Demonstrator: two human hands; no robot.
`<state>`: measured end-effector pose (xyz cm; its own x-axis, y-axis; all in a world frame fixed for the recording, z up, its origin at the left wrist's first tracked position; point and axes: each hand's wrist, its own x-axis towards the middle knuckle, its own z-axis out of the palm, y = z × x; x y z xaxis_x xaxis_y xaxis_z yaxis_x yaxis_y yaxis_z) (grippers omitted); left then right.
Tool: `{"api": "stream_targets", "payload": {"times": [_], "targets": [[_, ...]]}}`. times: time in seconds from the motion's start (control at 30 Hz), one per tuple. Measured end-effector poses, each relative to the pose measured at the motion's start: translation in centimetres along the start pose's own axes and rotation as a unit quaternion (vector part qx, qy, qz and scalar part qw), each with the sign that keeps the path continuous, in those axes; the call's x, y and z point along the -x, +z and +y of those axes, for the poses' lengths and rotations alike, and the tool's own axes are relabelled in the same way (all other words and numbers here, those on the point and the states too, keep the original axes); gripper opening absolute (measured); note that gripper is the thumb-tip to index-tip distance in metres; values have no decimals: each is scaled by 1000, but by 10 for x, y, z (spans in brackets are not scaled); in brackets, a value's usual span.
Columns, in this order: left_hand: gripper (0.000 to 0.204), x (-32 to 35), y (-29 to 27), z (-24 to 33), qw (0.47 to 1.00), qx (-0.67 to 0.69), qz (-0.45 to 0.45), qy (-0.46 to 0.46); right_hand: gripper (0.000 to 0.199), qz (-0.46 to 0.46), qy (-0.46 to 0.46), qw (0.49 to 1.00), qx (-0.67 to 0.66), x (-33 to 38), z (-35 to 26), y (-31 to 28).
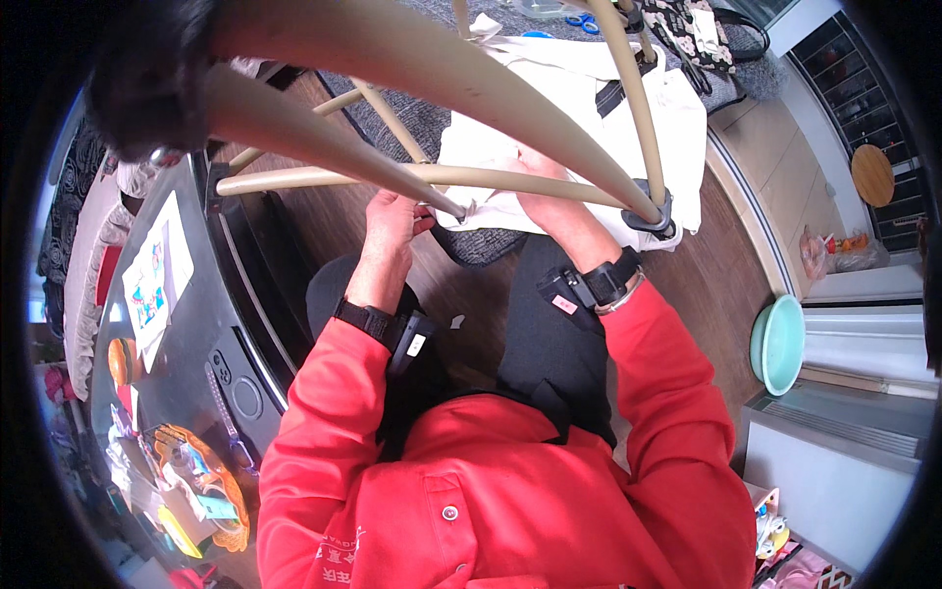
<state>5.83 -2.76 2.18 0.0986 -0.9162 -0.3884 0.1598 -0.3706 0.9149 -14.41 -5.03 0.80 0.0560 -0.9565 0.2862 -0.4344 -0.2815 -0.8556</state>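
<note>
A white cloth, perhaps a garment, lies spread ahead of me, seen between the beige tubes of a frame. At the cloth's near left edge, my left hand is closed with its fingers curled on the fabric. One tube of the frame ends close to those fingers. My right hand reaches beneath the crossing tubes onto the cloth. Its fingers, bent on the fabric, are partly hidden by a tube. Black straps with small boxes sit on both wrists.
The frame's thick tubes cross above my hands. On the left stands a dark cabinet with papers and an orange basket. A mint-green basin is on the right. Farther back lie blue scissors and a patterned bag.
</note>
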Motion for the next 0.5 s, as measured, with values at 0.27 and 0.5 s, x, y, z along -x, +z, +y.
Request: {"api": "stream_targets", "payload": {"times": [0.27, 0.5], "targets": [[27, -29, -7, -13, 998, -31, -41, 25, 28, 8, 194, 979, -53, 10, -21, -11], [34, -51, -14, -35, 996, 10, -79, 26, 24, -52, -1, 998, 22, 0, -40, -15]]}}
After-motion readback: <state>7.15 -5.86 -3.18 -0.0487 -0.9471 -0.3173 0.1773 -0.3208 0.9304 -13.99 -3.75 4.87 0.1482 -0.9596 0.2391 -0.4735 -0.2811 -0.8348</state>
